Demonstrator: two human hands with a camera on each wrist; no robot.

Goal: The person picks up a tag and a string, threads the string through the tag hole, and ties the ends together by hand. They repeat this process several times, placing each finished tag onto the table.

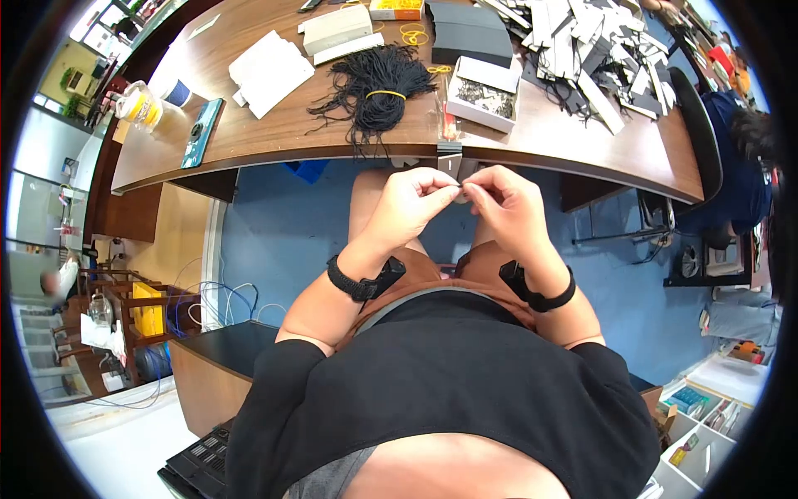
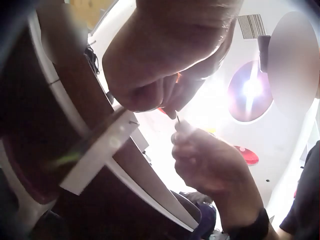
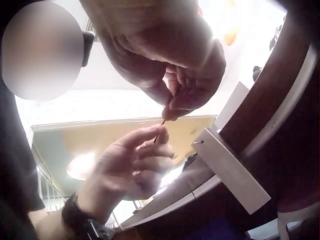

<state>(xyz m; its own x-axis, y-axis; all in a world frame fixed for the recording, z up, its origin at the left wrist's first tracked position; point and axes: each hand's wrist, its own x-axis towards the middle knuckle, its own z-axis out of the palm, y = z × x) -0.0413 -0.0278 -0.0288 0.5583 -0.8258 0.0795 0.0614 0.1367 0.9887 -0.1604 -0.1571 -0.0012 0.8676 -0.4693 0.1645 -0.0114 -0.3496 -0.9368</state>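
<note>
My left hand [image 1: 409, 208] and right hand [image 1: 514, 214] meet fingertip to fingertip in front of the desk edge, each with thumb and forefinger pinched. Between them runs a short piece of thin dark cord [image 3: 164, 123], its ends mostly hidden by the fingers. A pale rectangular tag [image 3: 232, 172] with a small hole near one end hangs close beside the fingers; the left wrist view shows the tag [image 2: 97, 156] too. Whether the cord passes through its hole cannot be told.
On the desk [image 1: 274, 140] lie a bundle of black cords [image 1: 378, 91], an open white box [image 1: 484, 93] of small parts, a black box [image 1: 470, 35], a heap of tags [image 1: 594, 50], white card [image 1: 271, 73] and a phone [image 1: 202, 133]. A jar [image 1: 140, 108] stands at the left.
</note>
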